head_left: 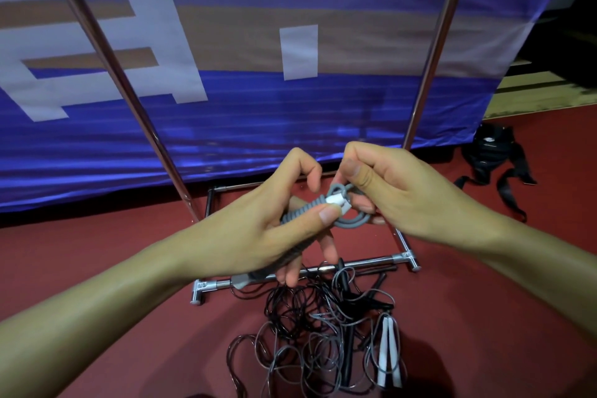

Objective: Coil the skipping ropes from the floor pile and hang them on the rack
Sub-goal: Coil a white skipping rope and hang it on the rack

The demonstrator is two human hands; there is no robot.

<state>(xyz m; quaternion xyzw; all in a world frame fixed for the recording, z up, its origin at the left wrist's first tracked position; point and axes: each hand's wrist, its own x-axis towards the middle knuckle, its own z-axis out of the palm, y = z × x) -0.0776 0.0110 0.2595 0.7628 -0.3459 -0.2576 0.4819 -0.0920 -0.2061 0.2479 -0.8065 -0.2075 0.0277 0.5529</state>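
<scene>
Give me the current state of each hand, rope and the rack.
left hand: grips the grey rope's handles
right hand: pinches the cord loop
grey rope: wound round its handles, held
floor pile: tangled, uncoiled
white-handled rope: lying in pile
rack: standing behind the pile

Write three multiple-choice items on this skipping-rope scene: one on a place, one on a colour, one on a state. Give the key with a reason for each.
1. Where does the tangled rope pile lie?
A. on the red floor, in front of the rack's base bar
B. hung on the rack's top rail
C. in a basket

2. What colour is the rope being coiled?
A. yellow
B. grey
C. green

3. How is that rope held?
A. lying loose on the floor
B. in one hand only
C. gripped in both hands

Key: 1 A, the pile lies by the rack base bar; 2 B, its cord is grey; 3 C, the left hand and right hand both grip it.
</scene>
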